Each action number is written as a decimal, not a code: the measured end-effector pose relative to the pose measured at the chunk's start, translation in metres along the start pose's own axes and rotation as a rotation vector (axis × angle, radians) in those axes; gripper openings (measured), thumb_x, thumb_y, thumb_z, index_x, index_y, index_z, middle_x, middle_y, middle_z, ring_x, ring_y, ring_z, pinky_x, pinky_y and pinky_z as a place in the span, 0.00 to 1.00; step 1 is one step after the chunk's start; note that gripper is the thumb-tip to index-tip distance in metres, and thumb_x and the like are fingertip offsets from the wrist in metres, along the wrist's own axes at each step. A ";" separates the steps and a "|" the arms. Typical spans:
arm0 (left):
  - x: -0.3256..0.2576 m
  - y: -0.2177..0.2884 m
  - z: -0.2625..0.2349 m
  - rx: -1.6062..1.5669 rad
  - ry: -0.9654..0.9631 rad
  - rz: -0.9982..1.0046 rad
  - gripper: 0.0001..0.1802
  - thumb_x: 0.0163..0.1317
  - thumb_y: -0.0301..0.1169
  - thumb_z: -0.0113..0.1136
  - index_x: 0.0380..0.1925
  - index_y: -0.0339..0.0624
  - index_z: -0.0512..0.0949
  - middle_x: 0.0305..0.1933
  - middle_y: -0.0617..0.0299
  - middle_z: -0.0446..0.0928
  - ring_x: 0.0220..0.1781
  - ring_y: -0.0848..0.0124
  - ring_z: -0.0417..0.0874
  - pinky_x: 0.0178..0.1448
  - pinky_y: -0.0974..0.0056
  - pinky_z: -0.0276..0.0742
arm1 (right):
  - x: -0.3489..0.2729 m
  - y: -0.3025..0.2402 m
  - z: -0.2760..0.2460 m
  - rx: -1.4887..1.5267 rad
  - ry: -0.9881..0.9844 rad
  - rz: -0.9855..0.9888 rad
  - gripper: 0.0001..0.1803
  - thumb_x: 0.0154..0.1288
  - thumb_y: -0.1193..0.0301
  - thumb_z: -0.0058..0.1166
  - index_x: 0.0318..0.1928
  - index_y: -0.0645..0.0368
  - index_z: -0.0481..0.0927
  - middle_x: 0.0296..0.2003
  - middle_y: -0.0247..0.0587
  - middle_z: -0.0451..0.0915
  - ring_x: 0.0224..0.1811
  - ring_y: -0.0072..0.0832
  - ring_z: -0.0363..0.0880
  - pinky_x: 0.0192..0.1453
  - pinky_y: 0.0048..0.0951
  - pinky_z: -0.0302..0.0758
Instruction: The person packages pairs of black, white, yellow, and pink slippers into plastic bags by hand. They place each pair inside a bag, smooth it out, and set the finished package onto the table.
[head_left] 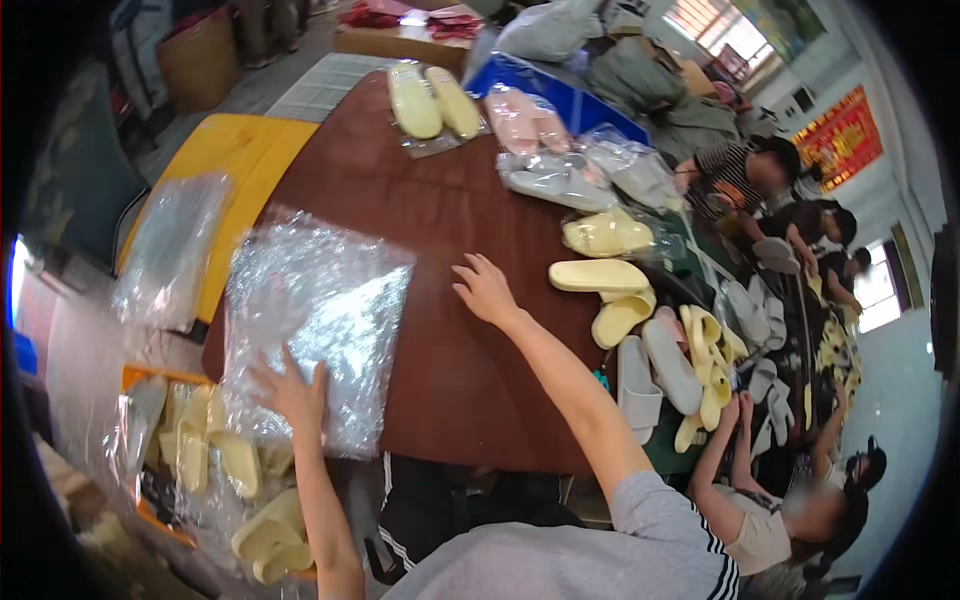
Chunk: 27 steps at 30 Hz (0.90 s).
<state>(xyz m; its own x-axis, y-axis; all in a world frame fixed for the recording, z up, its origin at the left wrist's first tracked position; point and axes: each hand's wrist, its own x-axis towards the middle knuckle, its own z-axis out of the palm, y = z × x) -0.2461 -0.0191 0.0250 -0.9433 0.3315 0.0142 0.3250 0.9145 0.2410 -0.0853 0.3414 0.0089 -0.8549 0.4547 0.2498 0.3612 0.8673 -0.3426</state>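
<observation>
My left hand (290, 390) lies flat on the near edge of a stack of clear plastic bags (320, 310) spread on the brown table (440, 200). My right hand (485, 290) is stretched out over the bare table with fingers apart and holds nothing. It is a short way left of a loose pale yellow slipper (598, 275) and a second one (620, 318) just below it. A bagged pair of yellow slippers (606, 235) lies above those.
Bagged yellow slippers (432, 100), pink slippers (528, 120) and grey slippers (560, 180) lie at the table's far end. A pile of loose white and yellow slippers (690, 370) sits to the right. Other people (780, 500) work along the right side. Yellow slippers in a bin (220, 450) are lower left.
</observation>
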 end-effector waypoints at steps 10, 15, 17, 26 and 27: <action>-0.053 0.204 0.034 -0.533 -0.091 0.872 0.26 0.62 0.32 0.60 0.61 0.38 0.71 0.70 0.44 0.62 0.76 0.45 0.55 0.77 0.41 0.49 | -0.091 0.162 -0.141 -0.268 -0.132 0.315 0.16 0.67 0.57 0.51 0.46 0.52 0.83 0.49 0.48 0.81 0.53 0.47 0.79 0.56 0.52 0.74; -0.059 0.245 0.089 -0.255 -0.072 0.881 0.33 0.64 0.39 0.59 0.68 0.42 0.66 0.75 0.49 0.56 0.78 0.48 0.50 0.79 0.37 0.38 | -0.078 0.226 -0.181 -0.004 0.334 0.373 0.13 0.66 0.64 0.53 0.38 0.62 0.84 0.45 0.51 0.82 0.52 0.46 0.78 0.55 0.44 0.73; -0.065 0.257 0.085 -0.203 -0.079 0.874 0.34 0.63 0.41 0.58 0.68 0.42 0.66 0.76 0.50 0.56 0.79 0.49 0.49 0.79 0.37 0.37 | -0.084 0.283 -0.210 -0.125 0.500 0.435 0.14 0.65 0.65 0.55 0.42 0.62 0.84 0.48 0.54 0.80 0.54 0.48 0.76 0.58 0.43 0.71; -0.061 0.258 0.074 -0.048 -0.159 0.835 0.37 0.62 0.41 0.58 0.69 0.42 0.63 0.77 0.49 0.52 0.80 0.47 0.46 0.78 0.35 0.35 | -0.049 0.420 -0.201 0.399 0.433 1.061 0.63 0.46 0.44 0.71 0.75 0.60 0.52 0.73 0.63 0.54 0.75 0.55 0.53 0.75 0.44 0.55; -0.063 0.268 0.078 -0.070 -0.171 0.852 0.37 0.61 0.41 0.58 0.69 0.42 0.63 0.77 0.49 0.52 0.80 0.47 0.46 0.78 0.35 0.35 | -0.054 0.443 -0.198 0.498 0.466 0.981 0.64 0.44 0.46 0.74 0.74 0.63 0.51 0.72 0.63 0.55 0.74 0.52 0.56 0.75 0.41 0.57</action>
<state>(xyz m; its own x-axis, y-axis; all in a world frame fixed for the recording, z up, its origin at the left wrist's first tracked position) -0.0943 0.2232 0.0132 -0.3564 0.9315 0.0726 0.9052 0.3250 0.2739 0.1950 0.7413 0.0230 -0.0407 0.9981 -0.0456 0.5126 -0.0184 -0.8584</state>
